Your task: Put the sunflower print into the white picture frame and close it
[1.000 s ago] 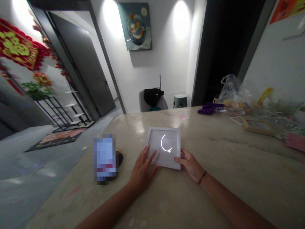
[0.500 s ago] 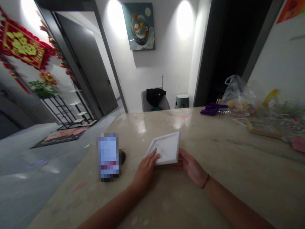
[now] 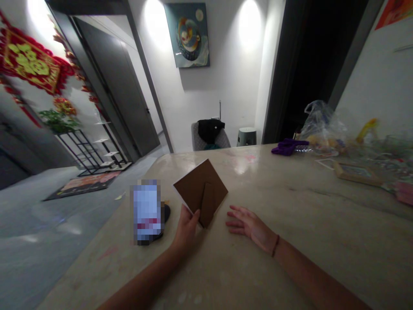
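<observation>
A photo frame (image 3: 190, 185) is held up over the table with its brown backing board toward me. Its thin white edge shows along the sides, and a brown easel stand lies against the back. My left hand (image 3: 187, 226) grips the frame at its lower left edge, the thumb over the backing. To the right, my right hand (image 3: 250, 226) is open with fingers spread, apart from the frame and touching nothing. The front of the frame faces away and is hidden.
On the marble-patterned table (image 3: 309, 228), a phone with a pixelated screen (image 3: 146, 211) stands on the left. At the right lie a purple cloth (image 3: 287, 147), a clear plastic bag (image 3: 322, 125) and a wooden frame (image 3: 356, 173). Beyond the table stands a grey chair (image 3: 196, 137).
The photo frame has turned from its white side to its brown back and shifted left and up in my left hand. My right hand has let go of it and opened.
</observation>
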Demonstrator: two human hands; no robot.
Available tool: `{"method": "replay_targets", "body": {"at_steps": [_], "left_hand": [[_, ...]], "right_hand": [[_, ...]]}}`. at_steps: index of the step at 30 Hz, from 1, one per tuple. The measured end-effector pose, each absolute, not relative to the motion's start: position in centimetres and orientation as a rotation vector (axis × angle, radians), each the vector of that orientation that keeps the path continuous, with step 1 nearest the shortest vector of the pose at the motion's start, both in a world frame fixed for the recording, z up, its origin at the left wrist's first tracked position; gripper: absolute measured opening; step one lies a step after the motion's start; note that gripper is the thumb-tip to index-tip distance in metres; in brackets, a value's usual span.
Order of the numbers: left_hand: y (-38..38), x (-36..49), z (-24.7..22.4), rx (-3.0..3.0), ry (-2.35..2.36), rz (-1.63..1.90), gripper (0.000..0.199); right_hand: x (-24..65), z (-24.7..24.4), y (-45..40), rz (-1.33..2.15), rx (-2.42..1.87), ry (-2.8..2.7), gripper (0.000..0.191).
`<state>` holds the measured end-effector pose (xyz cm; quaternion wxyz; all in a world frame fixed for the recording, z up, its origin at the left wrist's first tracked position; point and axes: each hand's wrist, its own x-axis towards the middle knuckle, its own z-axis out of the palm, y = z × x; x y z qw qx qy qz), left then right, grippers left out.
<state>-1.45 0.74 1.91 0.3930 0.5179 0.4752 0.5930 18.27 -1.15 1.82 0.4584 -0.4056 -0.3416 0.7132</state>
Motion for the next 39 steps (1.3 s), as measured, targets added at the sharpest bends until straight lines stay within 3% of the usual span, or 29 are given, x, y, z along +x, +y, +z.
{"method": "replay_targets", "body": {"at_steps": [6,11,18,23,39], "left_hand": [[-1.4,0.4,3.4,0.966,0.922,1.405,0.049],[-2.3,1.3,3.6,1.023,0.869,1.257,0.043],[0.2,-1.0,3.3,1.02,1.044,1.287,0.053],[0.6,-1.1,2.4,1.298,1.29,1.026,0.038],[0.7,-1.1,2.2,1.358,1.281,0.952,0.036]], "right_hand": [[18.1,0.9,-0.9,1.777,-0.93,-0.876,0.035],[18.3,0.0,-0.4,1.673,-0.932,-0.806,0.033],[21.3,-0.3,1.5,1.336,-0.996,-0.976,0.041],[22.9,-0.9,2.6,1.033,-1.212,-0.99,0.044],[23.0,-1.3,2.5,0.834,-1.334,-1.122,0.056]]}}
